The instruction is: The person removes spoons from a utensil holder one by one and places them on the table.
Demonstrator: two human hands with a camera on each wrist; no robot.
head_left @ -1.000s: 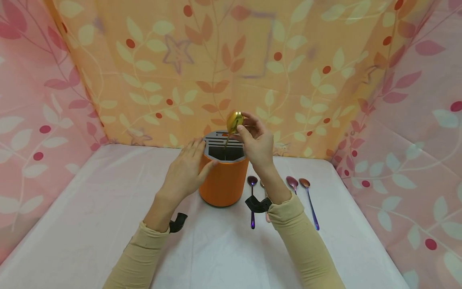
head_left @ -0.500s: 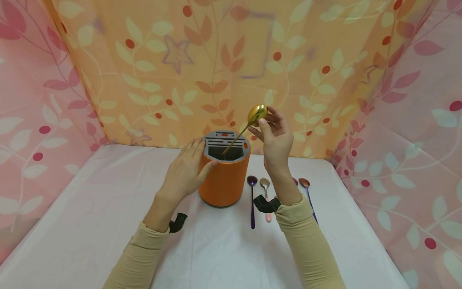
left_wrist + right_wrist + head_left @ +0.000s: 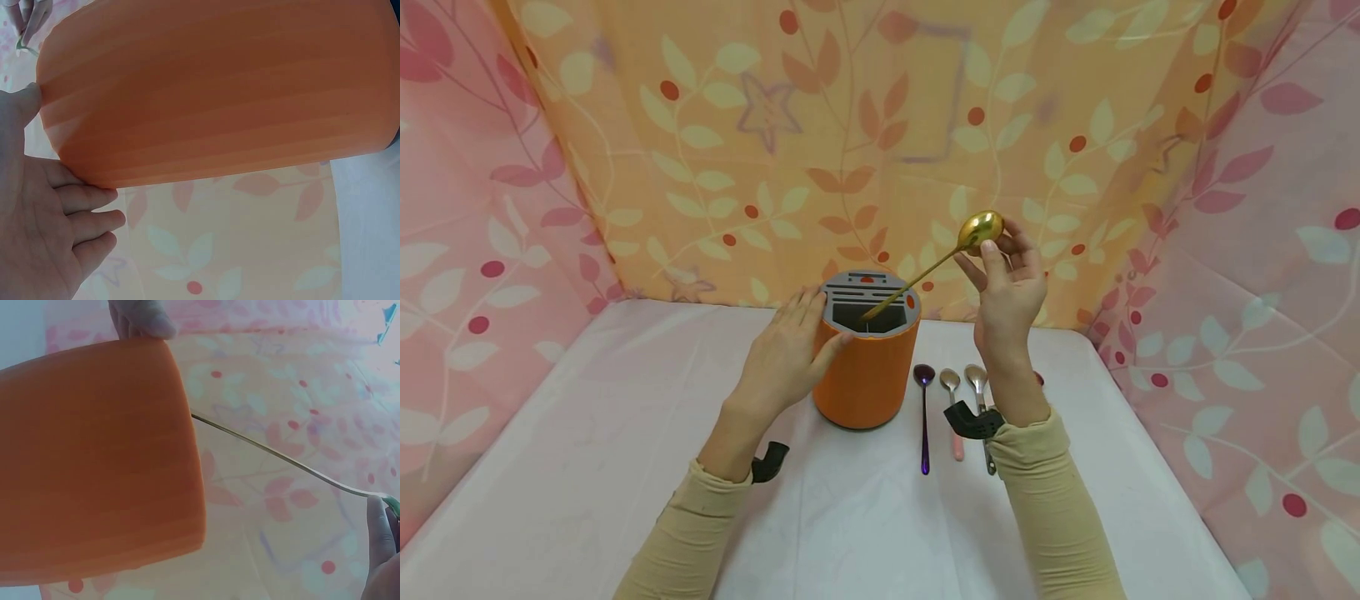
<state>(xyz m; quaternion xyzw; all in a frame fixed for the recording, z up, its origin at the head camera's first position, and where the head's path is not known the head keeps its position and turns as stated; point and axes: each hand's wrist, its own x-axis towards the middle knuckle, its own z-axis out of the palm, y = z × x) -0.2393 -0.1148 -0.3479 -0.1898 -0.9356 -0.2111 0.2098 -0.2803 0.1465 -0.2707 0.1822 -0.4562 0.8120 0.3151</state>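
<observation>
An orange cylindrical utensil holder (image 3: 865, 379) with a grey slotted top stands upright on the table. My left hand (image 3: 784, 354) rests against its left side near the rim, fingers fairly straight and thumb toward the front; the left wrist view shows the palm (image 3: 37, 225) beside the rim. My right hand (image 3: 1011, 300) is right of the holder and higher, pinching a gold spoon (image 3: 981, 230) by its bowl. The spoon slants down to the left. In the right wrist view its handle (image 3: 269, 450) disappears behind the holder's rim, the end hidden at the large front opening.
On the white-covered table (image 3: 625, 417), right of the holder, lie a purple spoon (image 3: 925, 425), a pink-handled spoon (image 3: 957, 446) and a silver-headed spoon (image 3: 976, 375). My right forearm partly covers more spoons there. Patterned cloth (image 3: 700, 167) hangs at the back and sides.
My right hand has moved right with the gold spoon, tilting it from nearly upright over the holder to a low slant. The left hand and holder have stayed in place.
</observation>
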